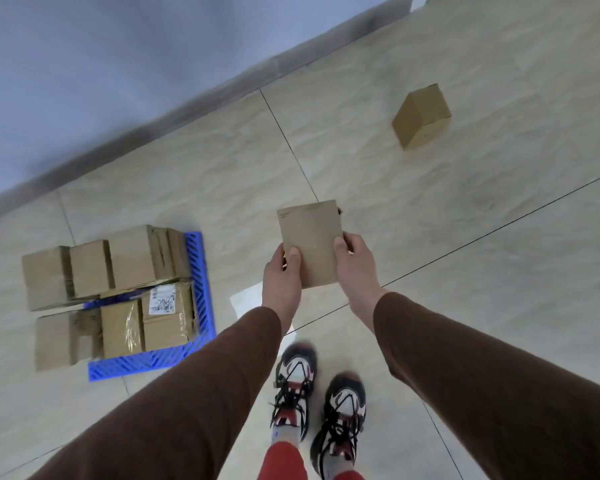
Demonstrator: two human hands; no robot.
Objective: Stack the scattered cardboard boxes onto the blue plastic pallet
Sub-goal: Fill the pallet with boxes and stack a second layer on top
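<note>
Cardboard boxes [118, 292] already crowd the pallet [201, 306] at left; both hands [281, 282] [355, 268] grip one box [309, 242]; another box [421, 116] waits far right.

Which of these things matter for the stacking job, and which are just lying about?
Part of the job:
- held box, gripped by left hand and right hand
- blue pallet
- stacked boxes
- loose box on the floor

Just there:
- white sheet on the floor
- wall
</note>
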